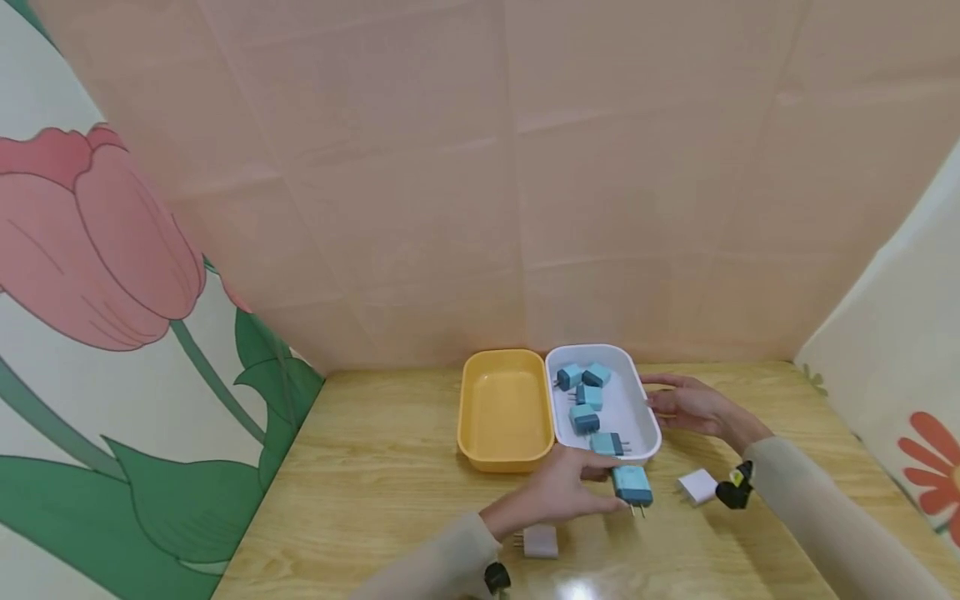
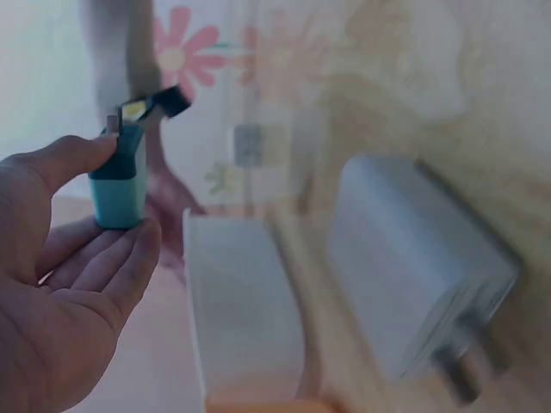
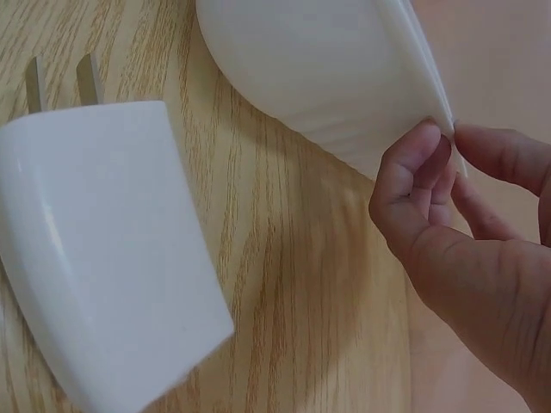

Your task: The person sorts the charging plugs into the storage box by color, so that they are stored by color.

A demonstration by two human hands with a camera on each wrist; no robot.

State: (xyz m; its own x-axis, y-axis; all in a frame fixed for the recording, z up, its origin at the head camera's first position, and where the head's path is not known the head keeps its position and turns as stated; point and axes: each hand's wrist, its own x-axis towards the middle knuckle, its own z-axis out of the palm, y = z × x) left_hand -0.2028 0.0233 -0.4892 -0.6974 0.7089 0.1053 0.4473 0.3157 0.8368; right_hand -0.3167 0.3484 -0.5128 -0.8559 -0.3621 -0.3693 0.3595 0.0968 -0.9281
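My left hand pinches a two-tone blue plug charger between thumb and fingers, just in front of the white tray's near edge. In the left wrist view the same charger stands between thumb and fingertips, prongs up. With my right hand I grip the right rim of the white tray; the right wrist view shows thumb and fingers of that hand pinching the tray's rim. Several blue chargers lie inside the white tray along its left side.
A yellow tray stands against the white tray's left side. One white charger lies on the wooden table below my left hand, another near my right wrist. A draped cloth hangs behind the trays.
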